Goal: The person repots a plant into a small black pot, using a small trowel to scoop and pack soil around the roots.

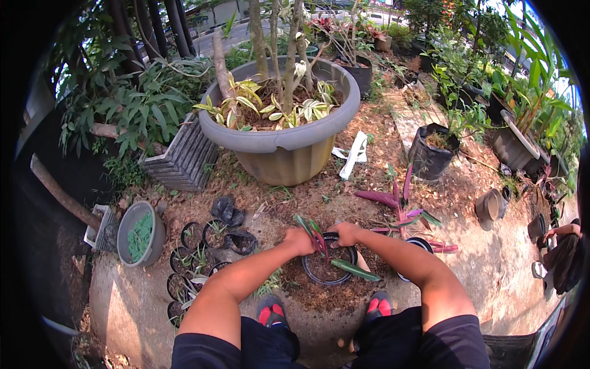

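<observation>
A round black plastic pot (326,272) filled with brown soil stands on the ground between my feet. A small plant (318,237) with green and purple leaves rises from it, and one long green leaf (357,270) leans out over the right rim. My left hand (300,241) is at the pot's far left rim, beside the plant's leaves. Across from it, my right hand (345,234) lies over the far right rim, its fingertips reaching inside. Leaves and the hands themselves hide the fingers, so their grip is unclear.
Small potted seedlings (200,258) cluster at left, near a grey bucket (154,242) with green material. A huge planter (286,157) stands ahead. Purple-leaved plants (398,207) lie right of the pot, by a white-rimmed pot (421,244). Another person (564,253) is at far right.
</observation>
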A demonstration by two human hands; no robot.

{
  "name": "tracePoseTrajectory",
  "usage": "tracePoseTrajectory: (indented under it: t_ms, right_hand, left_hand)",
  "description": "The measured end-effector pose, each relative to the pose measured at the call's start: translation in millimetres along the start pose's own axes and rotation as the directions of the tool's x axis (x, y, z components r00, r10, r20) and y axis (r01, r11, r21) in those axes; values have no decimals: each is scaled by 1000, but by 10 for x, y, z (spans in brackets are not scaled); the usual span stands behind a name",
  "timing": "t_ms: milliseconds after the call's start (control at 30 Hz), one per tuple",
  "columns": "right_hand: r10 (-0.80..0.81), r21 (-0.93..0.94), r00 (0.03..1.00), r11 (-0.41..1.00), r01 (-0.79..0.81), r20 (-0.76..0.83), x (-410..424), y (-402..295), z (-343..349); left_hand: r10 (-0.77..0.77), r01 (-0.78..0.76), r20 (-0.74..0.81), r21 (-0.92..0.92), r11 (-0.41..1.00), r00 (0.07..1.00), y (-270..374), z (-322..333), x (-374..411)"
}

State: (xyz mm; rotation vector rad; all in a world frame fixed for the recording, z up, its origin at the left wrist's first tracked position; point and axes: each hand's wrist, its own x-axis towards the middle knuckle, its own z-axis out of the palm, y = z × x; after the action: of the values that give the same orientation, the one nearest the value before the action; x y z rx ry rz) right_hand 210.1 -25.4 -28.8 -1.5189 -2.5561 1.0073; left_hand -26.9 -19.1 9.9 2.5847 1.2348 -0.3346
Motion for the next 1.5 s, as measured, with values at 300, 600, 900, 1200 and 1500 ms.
tracePoseTrajectory:
  t_ms: [300,600,900,1200,1500]
  right_hand:
    - [277,79,961,958,-275,-25,-145,-234,-226]
    - [268,-169,954,942,-289,-133,-17,-433,-108]
    - [66,213,997,974,-72,33,68,237,48]
    - [157,305,897,904,-298,412,0,395,122]
    - [219,22,961,974,-226,171,-151,0,-342]
  left_hand:
    - [-4,5,42,-30,1000,999,-24,21,55]
    - [-98,103,83,-60,993,992,56,-201,2]
    - [-126,141,110,-134,981,986,40,-225,96]
    - [315,-114,325,-512,851,892,-632,317,316]
    - [233,-118,300,-356,927,925,-578,265,290]
